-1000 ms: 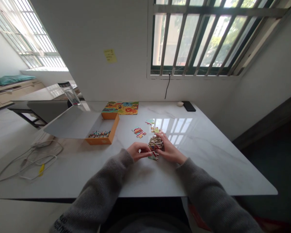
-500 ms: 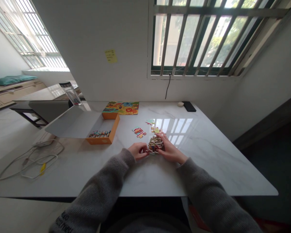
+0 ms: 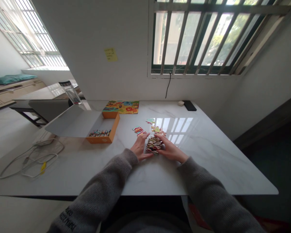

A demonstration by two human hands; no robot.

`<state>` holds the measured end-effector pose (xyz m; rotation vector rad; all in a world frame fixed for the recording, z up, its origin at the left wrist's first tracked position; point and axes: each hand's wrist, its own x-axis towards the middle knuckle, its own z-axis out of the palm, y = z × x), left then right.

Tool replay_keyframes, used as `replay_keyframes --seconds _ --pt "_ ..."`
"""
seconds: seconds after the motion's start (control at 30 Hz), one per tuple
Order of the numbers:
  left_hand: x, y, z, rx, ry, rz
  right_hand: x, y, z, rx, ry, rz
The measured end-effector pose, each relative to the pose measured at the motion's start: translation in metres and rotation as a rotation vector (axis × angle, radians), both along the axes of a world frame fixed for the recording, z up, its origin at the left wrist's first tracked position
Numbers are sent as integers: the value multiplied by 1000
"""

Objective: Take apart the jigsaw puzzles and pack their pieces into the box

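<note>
A stack of colourful puzzle pieces [image 3: 154, 144] stands on the white marble table [image 3: 203, 161] in front of me. My left hand [image 3: 140, 147] lies against the stack's left side with fingers stretched out. My right hand [image 3: 170, 149] cups the stack's right side, fingers curved against it. Loose puzzle pieces [image 3: 138, 130] lie just beyond the hands, and another small group of pieces [image 3: 157, 129] sits behind the stack.
An open orange box [image 3: 104, 129] with pieces inside sits at the left, its grey lid raised. A colourful puzzle picture [image 3: 122, 107] lies behind it. A white cable [image 3: 29, 158] coils at the far left; a dark phone [image 3: 190, 105] rests near the wall.
My left hand has opened from a pinch at the stack's lower left and now lies flat along its left side. The piece it held low at the stack is no longer apart.
</note>
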<state>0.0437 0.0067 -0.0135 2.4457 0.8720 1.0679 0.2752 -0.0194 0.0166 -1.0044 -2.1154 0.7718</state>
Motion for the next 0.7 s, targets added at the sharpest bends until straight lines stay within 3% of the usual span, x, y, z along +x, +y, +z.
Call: replay_keyframes --seconds 0.2,0.4,0.6,0.7 --pt "4 -3 2 -151 -43 -167 -3 0 -4 10 -41 97" --pt "3 -1 2 -248 -65 -126 12 4 4 -78 -18 146" --pt "-4 3 4 -231 -48 -105 27 32 -7 143 -134 -420" --pt "-9 5 5 -249 -42 -133 28 46 -18 156 -288 -523"
